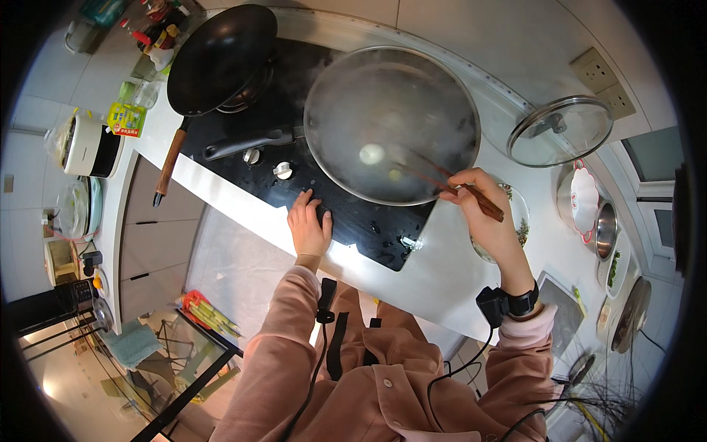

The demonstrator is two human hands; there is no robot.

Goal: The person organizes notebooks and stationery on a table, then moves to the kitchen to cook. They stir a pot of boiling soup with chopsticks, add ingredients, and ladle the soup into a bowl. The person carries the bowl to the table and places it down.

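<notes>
My right hand (479, 212) grips wooden chopsticks (487, 205) at their thick ends, over the lower right rim of a large steaming wok (342, 177). The chopsticks reach into the wok, near a pale round piece of food (372, 154) and a smaller yellowish one (395, 175). Steam blurs the wok's contents and the chopstick tips. My left hand (310, 224) lies with spread fingers on the front edge of the black glass cooktop (353, 221), below two control knobs (283, 170), and holds nothing. The wok's black handle (248, 143) points left.
A dark wok with a wooden handle (221, 61) sits tilted on the left burner. On the right are a glass lid (560, 132), a plate with seasoning bits (522, 212), a white bowl with a red rim (584, 201) and a steel bowl (606, 229). Bottles (160, 36) stand at the upper left.
</notes>
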